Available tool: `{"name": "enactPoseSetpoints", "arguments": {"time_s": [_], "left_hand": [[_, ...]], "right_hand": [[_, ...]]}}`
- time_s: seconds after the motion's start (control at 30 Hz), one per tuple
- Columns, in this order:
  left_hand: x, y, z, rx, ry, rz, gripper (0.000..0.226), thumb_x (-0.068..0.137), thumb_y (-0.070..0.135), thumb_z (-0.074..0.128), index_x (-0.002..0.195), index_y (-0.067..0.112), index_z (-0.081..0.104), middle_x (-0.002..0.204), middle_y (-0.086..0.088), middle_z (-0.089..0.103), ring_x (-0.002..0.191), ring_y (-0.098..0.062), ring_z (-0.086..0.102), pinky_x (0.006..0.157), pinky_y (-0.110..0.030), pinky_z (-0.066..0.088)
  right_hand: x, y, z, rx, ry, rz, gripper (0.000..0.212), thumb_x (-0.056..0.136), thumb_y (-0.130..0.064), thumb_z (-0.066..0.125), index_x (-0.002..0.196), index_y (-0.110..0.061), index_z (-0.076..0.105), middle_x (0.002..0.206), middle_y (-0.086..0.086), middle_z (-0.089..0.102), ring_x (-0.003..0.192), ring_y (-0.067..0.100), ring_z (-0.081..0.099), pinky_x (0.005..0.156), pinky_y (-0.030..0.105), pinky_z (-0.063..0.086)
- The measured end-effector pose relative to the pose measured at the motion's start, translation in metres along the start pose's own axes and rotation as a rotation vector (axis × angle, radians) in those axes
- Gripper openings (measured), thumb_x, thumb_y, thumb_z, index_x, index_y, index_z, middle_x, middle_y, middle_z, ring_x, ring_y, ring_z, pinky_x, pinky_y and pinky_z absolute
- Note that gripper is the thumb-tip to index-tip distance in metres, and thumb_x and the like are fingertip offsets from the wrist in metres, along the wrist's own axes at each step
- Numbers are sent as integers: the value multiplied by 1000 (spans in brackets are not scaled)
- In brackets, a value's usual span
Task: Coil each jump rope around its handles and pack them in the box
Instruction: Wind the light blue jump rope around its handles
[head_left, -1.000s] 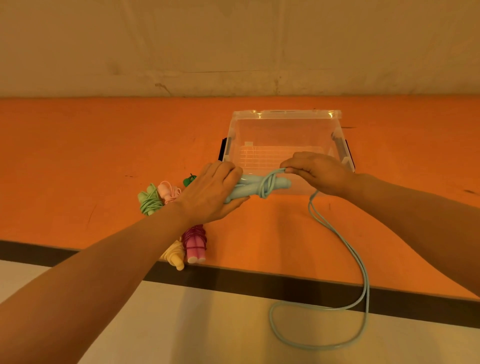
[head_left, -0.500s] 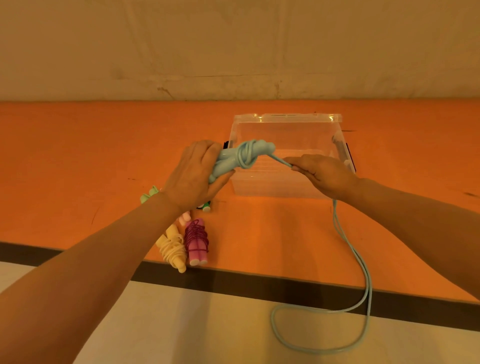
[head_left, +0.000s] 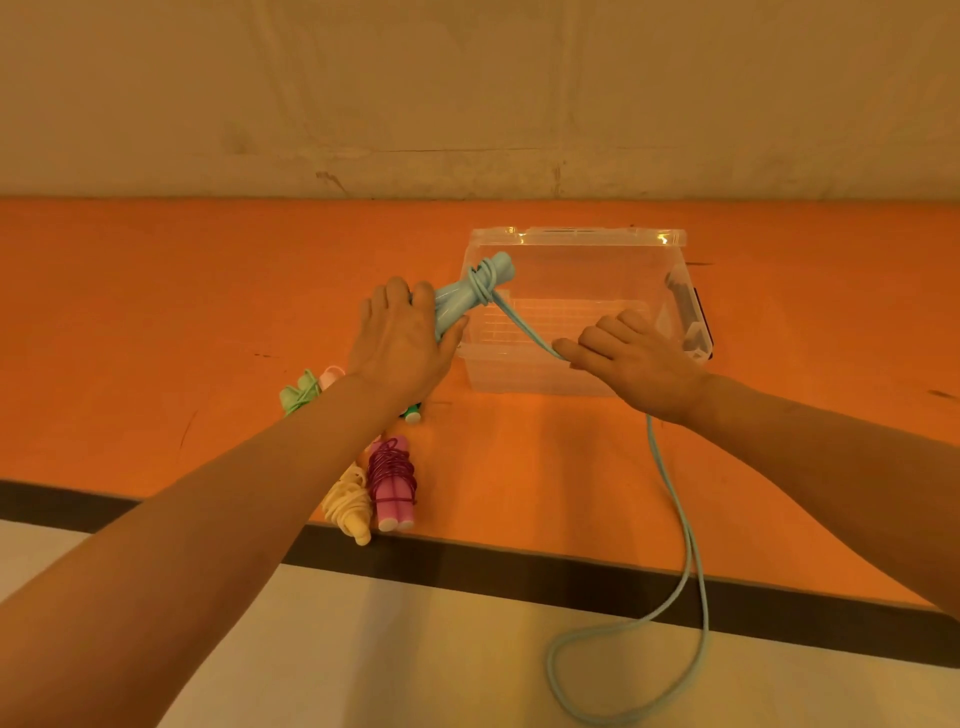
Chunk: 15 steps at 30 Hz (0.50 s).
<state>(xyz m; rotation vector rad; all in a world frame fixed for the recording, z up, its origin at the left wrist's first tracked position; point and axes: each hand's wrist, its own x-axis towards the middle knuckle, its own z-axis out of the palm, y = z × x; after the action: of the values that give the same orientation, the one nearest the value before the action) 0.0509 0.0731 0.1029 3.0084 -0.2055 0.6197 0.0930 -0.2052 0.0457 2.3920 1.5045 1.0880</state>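
Orange surfacing covers the counter (head_left: 156, 312), which runs up to a pale wall at its far edge and ends in a dark strip along its near edge. Toward the near edge, left of the middle, lie the finished bundles: a green coiled rope (head_left: 300, 393) and a pale pink one (head_left: 332, 375) half hidden behind the left forearm, then a yellow coiled rope (head_left: 349, 505) and a magenta-wrapped pink rope (head_left: 393, 486) side by side, their handle ends just at the near edge. A green handle tip (head_left: 413, 414) peeks out under the left wrist.

The left hand (head_left: 402, 343) is curled around the light blue handles (head_left: 467, 299), gripping their lower end so they tilt up and to the right, over the left rim of the box. A few turns of the light blue cord (head_left: 675, 519) are wound around the upper part of the handles. From there the cord runs taut down and right to the right hand (head_left: 631, 358), which pinches it between thumb and forefinger, the other fingers loosely bent. Beyond the right hand the cord drops over the near edge of the counter and hangs in 1 long loop in front of the pale floor.

The clear plastic box (head_left: 576, 239) stands open behind both hands, nearer the counter's far edge, with dark latches on its right side. No rope lies inside it.
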Motion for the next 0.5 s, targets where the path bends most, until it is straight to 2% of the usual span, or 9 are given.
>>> {"name": "enactPoseSetpoints", "arguments": {"time_s": [0.17, 0.27, 0.43, 0.5], "left_hand": [[6, 13, 1, 90, -125, -96, 51, 96, 48, 40, 117, 2, 48, 115, -22, 49, 105, -35, 45, 87, -40, 32], [5, 14, 2, 113, -165, -104, 50, 97, 47, 40, 117, 1, 48, 117, -23, 48, 107, -35, 45, 89, -41, 32], [-1, 19, 9, 303, -139, 71, 48, 96, 48, 40, 109, 4, 50, 105, -17, 52, 95, -32, 49, 80, -38, 35], [-6, 23, 13, 347, -149, 142, 46, 91, 49, 48, 101, 5, 55, 95, -15, 55, 85, -30, 52, 73, -37, 38]], "right_hand": [[13, -2, -5, 142, 14, 63, 20, 100, -21, 40, 113, -9, 49, 84, 10, 57, 77, 25, 45, 68, 34, 32], [24, -6, -10, 285, 59, 113, 28, 102, -27, 37, 102, -5, 55, 85, 12, 59, 75, 26, 50, 67, 34, 38], [37, -19, -19, 473, 103, 98, 28, 102, -32, 36, 98, -9, 52, 81, 13, 58, 77, 21, 43, 69, 31, 36], [44, -23, -22, 481, 116, 42, 31, 101, -28, 39, 96, -4, 59, 80, 13, 59, 76, 21, 43, 69, 30, 34]]}}
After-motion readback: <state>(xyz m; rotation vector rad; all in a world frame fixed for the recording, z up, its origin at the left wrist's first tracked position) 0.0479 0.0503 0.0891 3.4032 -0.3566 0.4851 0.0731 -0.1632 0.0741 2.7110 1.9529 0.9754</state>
